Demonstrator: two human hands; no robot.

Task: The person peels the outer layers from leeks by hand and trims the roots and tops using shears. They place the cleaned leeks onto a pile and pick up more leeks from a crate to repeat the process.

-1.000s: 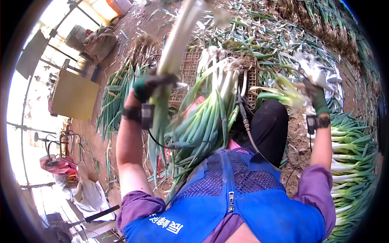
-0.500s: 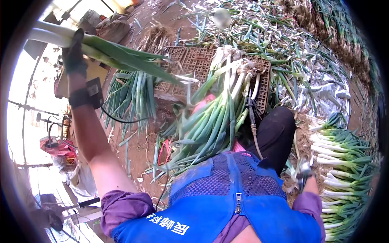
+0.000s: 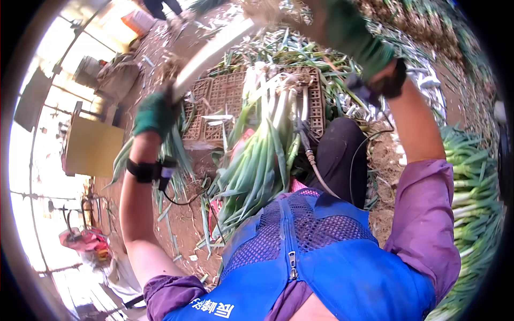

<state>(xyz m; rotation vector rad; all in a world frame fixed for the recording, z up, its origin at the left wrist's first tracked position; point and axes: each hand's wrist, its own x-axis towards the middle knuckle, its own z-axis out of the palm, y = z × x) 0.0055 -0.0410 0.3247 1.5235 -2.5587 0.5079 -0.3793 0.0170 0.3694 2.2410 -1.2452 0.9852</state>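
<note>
My left hand (image 3: 155,115), in a green glove, is closed around a green onion at the left. The onion's white stalk (image 3: 214,53) slants up and right from that hand, toward blurred brown roots (image 3: 262,12). My right hand (image 3: 361,45), also green-gloved, is raised at the top right near those roots. Motion smears its fingers, and any hold is unclear. Below and between the hands, a bunch of green onions (image 3: 259,155) lies with its white ends on a brown plastic crate (image 3: 219,93). A hose with a metal fitting (image 3: 309,155) runs beside the bunch.
Rows of green onions (image 3: 471,214) lie at the right. Loose leaves (image 3: 289,45) cover ground behind the crate. A yellowish board (image 3: 93,145) and a red bag (image 3: 85,239) are at the left. A person's dark legs (image 3: 163,8) show at the top. My bent knee (image 3: 342,142) is beside the crate.
My left hand has come down and right, the onion now pointing up and right. My right hand has risen from low at the right to the top. The view has shifted.
</note>
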